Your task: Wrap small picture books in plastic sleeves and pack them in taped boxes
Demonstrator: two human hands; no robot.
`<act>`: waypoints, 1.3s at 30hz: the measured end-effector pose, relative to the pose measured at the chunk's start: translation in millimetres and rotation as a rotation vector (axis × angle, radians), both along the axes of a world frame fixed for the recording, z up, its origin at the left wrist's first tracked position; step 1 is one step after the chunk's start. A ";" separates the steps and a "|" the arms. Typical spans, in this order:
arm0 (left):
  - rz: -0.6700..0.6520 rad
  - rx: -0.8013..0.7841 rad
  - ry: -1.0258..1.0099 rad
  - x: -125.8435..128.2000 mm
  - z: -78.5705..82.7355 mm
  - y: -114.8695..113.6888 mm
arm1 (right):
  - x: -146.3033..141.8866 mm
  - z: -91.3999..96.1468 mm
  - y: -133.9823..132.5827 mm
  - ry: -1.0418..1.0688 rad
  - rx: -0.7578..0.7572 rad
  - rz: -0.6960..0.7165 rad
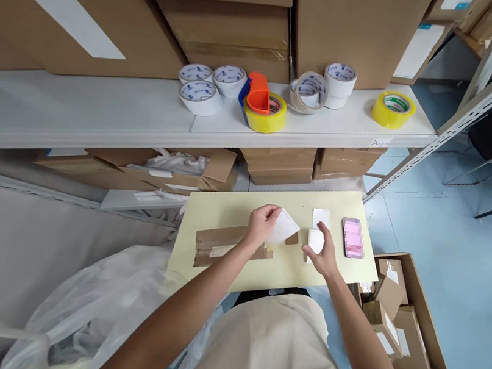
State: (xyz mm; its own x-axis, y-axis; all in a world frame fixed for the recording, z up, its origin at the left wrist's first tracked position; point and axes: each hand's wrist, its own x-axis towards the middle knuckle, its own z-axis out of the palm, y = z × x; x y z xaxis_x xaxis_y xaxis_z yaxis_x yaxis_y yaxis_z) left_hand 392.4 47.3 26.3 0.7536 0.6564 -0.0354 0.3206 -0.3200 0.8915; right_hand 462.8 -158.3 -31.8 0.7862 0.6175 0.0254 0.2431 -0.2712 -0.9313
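My left hand (pixel 262 225) pinches a white paper label (pixel 284 227) by its left edge, above the pale yellow table (pixel 224 206). A small stack of white labels (pixel 315 242) lies under my right hand (pixel 324 255). The thumb and fingers of that hand are spread apart around the stack's right side; whether they touch it I cannot tell. Below and left of my left hand, a brown taped cardboard piece (pixel 222 237) lies flat, partly covered by my forearm. A phone (pixel 353 237) with a pink, blurred screen rests right of my right hand.
On the shelf (pixel 114 106) stand white tape rolls (pixel 200 96), a yellow tape roll (pixel 393 110) and an orange tape dispenser (pixel 259 95). Large cartons (pixel 357 28) fill its back. An open carton of small boxes (pixel 410 326) sits at right; a clear plastic bag (pixel 89 303) at left.
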 end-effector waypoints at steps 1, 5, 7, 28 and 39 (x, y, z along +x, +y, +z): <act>0.041 -0.083 -0.033 -2.7 3.0 -5.4 | -6.6 8.7 8.4 0.069 0.064 0.039; 0.092 -0.361 -0.127 -27.8 19.2 -19.2 | -33.5 38.5 38.5 0.386 0.268 0.069; 0.035 -0.490 -0.137 -50.6 26.5 -20.2 | -42.9 49.8 46.0 0.457 0.332 -0.020; -0.139 -0.766 -0.438 -205.7 56.1 -17.1 | -187.5 106.1 70.8 -0.806 0.147 0.115; -0.146 -0.882 -0.430 -224.5 53.2 -17.3 | -207.2 112.8 66.9 -0.774 0.134 0.033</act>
State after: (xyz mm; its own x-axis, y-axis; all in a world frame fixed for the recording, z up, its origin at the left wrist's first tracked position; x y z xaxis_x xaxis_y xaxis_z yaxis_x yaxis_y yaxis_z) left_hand 168.0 30.0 79.5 0.8885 0.4259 -0.1709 -0.0758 0.5036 0.8606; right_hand 255.6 -91.4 81.0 0.4960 0.5932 0.6341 0.8419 -0.1497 -0.5184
